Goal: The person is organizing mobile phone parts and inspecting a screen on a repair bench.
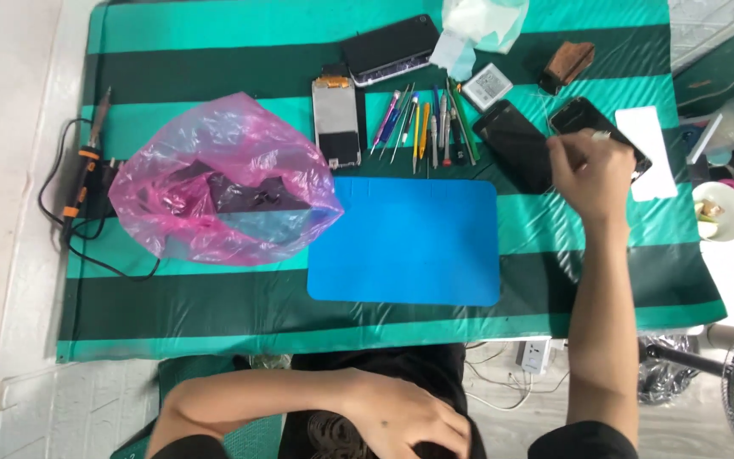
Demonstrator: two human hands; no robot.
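1. Covering most of the tabletop: green-and-dark striped cloth [214, 25], laid flat, stripes running left to right.
2. Lying at left on the cloth: pink plastic bag [214, 183], crumpled, dark contents showing through but not identifiable.
3. Centred near the front edge: blue mat [405, 242], bare, nothing yet laid on it. Judged: work at an early stage, no device opened or placed on the mat.
4. Resting at the body, below the tabletop edge: left hand [405, 416], loosely curled, palm down, holding nothing.
5. Reaching to the far right of the cloth: right hand [592, 174], fingers drawn together over the black phone [584, 115]; grip itself hidden behind the knuckles, so cannot tell whether closed on it or only touching.
6. Black phone: flat, screen up, long axis diagonal, upper end toward far left, lower end toward near right, partly under the right hand. Second dark phone [511, 140] just beside it on the left, similar slant.
7. Set between bag and phones: row of hand tools [426, 127], untouched, shafts pointing roughly away from the person.
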